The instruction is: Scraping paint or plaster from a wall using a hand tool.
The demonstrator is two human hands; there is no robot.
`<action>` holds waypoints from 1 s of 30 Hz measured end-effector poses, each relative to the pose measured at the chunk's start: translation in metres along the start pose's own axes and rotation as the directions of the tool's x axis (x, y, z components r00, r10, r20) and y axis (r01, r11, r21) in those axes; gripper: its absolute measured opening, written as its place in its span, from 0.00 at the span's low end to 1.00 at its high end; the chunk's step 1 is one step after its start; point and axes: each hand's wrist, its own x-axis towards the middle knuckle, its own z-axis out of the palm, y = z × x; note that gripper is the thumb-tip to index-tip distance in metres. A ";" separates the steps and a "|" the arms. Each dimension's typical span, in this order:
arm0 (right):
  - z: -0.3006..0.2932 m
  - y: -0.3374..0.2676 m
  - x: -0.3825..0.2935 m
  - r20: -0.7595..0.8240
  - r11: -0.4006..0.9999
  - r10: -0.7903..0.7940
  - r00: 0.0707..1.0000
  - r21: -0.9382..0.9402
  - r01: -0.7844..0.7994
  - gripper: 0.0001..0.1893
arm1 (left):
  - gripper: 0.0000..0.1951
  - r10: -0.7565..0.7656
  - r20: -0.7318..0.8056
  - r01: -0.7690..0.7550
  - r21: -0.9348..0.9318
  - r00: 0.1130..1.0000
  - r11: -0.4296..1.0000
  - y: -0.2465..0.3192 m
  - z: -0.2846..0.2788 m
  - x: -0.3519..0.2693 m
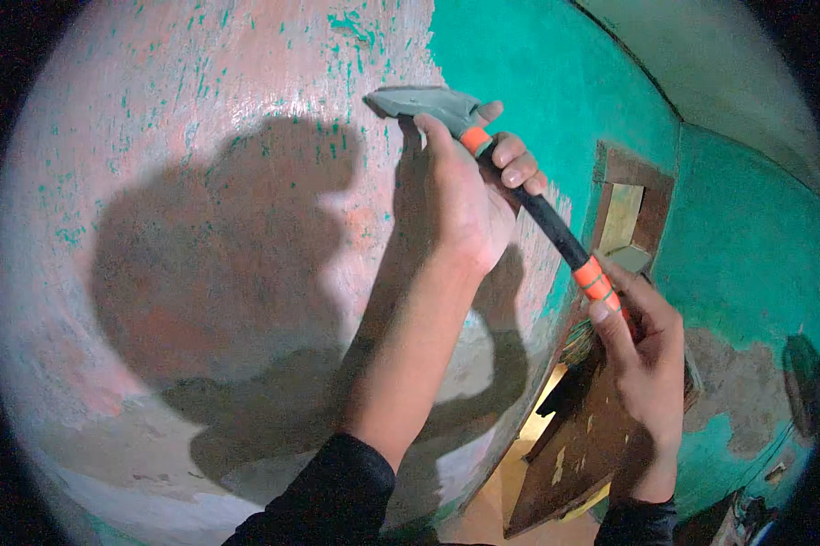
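A long-handled scraper (549, 222) with a broad grey head (427, 104) and a black and orange handle slants across the view in front of the wall. My left hand (468, 198) is around the top of the handle, just below the head, with its thumb against the head's underside. My right hand (645, 362) grips the orange lower end, which is partly hidden in the fingers. Behind the head is a wall (273, 54) stripped to pinkish plaster with green flecks. I cannot tell whether the head's edge touches it.
Green paint (539, 68) covers the wall to the upper right, with a ragged border. A small recessed opening (631, 211) is further right. Below it, a brown wooden door (567, 450) stands ajar near my right forearm. Large shadows (225, 259) fall on the stripped wall.
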 end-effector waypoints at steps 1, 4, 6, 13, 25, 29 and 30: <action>-0.001 0.004 0.001 -0.002 1.000 -0.004 1.000 0.000 0.004 0.20 | 0.34 0.005 0.011 -0.005 -0.005 1.000 1.000 -0.003 -0.002 0.001; -0.004 0.010 0.003 0.014 0.997 -0.072 0.997 -0.035 0.072 0.19 | 0.34 0.006 0.010 -0.006 0.003 1.000 1.000 -0.007 -0.002 -0.001; -0.008 0.008 0.007 0.020 0.998 -0.066 0.998 -0.019 0.066 0.19 | 0.34 0.027 0.000 -0.027 0.006 1.000 1.000 -0.009 0.001 0.004; -0.010 0.023 0.009 0.011 0.992 -0.125 0.992 -0.024 0.125 0.18 | 0.34 0.060 0.001 -0.060 0.028 0.998 0.998 -0.012 -0.003 0.003; -0.010 0.009 0.013 0.050 0.997 -0.033 0.998 -0.065 0.037 0.17 | 0.34 0.054 0.021 -0.054 0.044 0.998 0.998 -0.002 0.004 0.009; -0.004 0.002 0.005 0.021 0.995 -0.065 0.998 -0.077 0.066 0.17 | 0.34 0.021 -0.016 -0.021 0.006 1.000 1.000 -0.002 0.003 0.003; -0.002 0.001 0.006 0.013 0.995 -0.066 0.998 -0.070 0.067 0.17 | 0.34 0.023 0.007 -0.023 0.008 1.000 1.000 0.000 0.002 0.005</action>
